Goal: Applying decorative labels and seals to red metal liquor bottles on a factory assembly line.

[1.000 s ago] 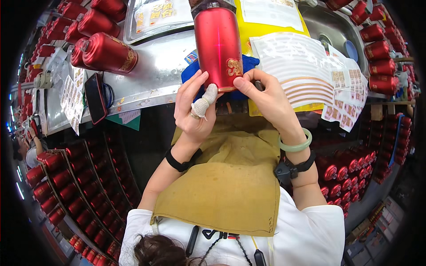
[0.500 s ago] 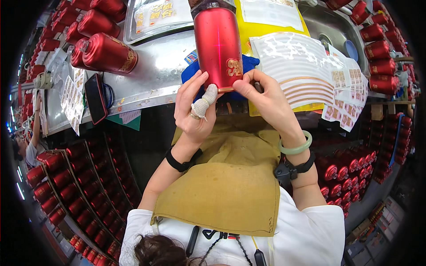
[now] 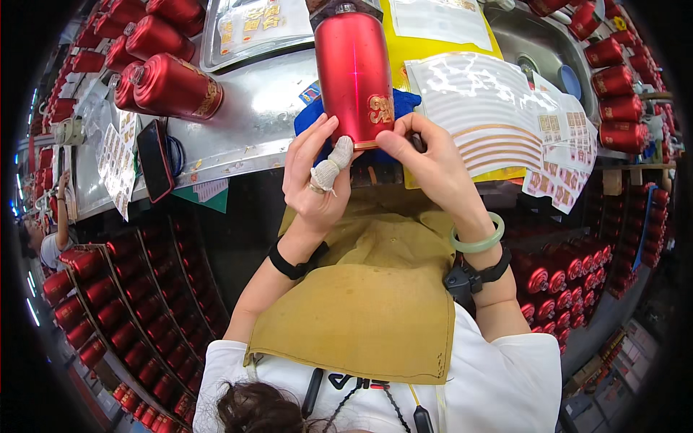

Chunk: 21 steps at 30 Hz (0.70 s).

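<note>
A glossy red bottle lies with its neck pointing away from me, over a blue cloth. Gold raised characters mark its right side, and a thin gold strip runs along its base edge. My left hand grips the base from the left; white finger covers wrap one of its fingers. At the right end of the base, my right hand presses its thumb on the edge by the gold strip, with the index finger bent behind. The undersides of both grips are hidden.
Right of the bottle lie white sheets with curved gold strips and sticker sheets on a yellow mat. A sink is beyond. To the left are red bottles, a phone and a metal tray. Racks of bottles stand below; another person works far left.
My right thumb has slid slightly left along the bottle's base edge, and the right wrist has shifted a little left. The bottle and my left hand stay almost still.
</note>
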Each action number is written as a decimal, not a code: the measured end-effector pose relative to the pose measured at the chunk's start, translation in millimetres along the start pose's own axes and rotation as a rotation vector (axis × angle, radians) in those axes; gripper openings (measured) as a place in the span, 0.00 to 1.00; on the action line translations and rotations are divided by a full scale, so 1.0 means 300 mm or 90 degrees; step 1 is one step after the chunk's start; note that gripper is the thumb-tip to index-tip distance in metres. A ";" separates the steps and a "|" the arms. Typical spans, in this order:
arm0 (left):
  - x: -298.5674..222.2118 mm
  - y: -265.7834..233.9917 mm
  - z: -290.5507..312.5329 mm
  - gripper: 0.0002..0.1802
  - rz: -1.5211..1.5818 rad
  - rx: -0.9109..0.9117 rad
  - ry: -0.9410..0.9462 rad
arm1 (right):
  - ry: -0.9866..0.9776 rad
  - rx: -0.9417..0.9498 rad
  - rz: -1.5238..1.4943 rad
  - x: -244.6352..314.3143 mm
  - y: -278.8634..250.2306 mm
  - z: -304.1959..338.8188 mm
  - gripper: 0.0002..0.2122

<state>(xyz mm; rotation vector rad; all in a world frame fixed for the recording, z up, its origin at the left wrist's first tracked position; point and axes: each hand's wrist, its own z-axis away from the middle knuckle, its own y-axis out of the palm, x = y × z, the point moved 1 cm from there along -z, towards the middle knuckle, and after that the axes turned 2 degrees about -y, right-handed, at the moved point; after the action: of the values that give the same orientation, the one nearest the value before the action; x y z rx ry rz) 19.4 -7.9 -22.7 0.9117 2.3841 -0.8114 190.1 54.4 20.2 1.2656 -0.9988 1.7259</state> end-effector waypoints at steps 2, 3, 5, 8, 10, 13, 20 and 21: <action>-0.002 -0.001 -0.002 0.24 -0.004 -0.002 0.002 | 0.003 -0.002 -0.010 0.001 0.000 0.000 0.13; -0.003 -0.001 -0.004 0.23 0.004 -0.005 0.000 | 0.007 -0.003 -0.019 0.000 0.000 0.000 0.13; 0.000 0.001 -0.001 0.23 0.013 -0.009 -0.002 | 0.011 -0.006 -0.027 -0.004 -0.002 -0.001 0.12; 0.000 0.001 0.000 0.23 0.007 -0.003 -0.007 | 0.022 0.007 -0.045 -0.005 -0.003 0.001 0.13; 0.000 0.000 -0.002 0.23 -0.002 -0.002 0.004 | -0.011 -0.001 -0.004 -0.009 0.003 0.003 0.13; -0.006 -0.007 -0.006 0.23 -0.001 0.004 -0.001 | -0.006 -0.014 -0.037 -0.019 0.005 -0.001 0.13; -0.001 -0.005 0.005 0.22 0.001 0.008 0.006 | -0.019 -0.019 -0.002 -0.016 0.002 0.008 0.14; 0.004 -0.003 0.010 0.22 -0.003 0.013 0.014 | -0.019 -0.019 -0.002 -0.017 0.001 0.008 0.14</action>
<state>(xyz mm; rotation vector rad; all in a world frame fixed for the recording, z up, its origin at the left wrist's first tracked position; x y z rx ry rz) 18.6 -10.1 -25.2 0.9271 2.4024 -0.8332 191.9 51.5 15.6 1.2764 -1.0352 1.6877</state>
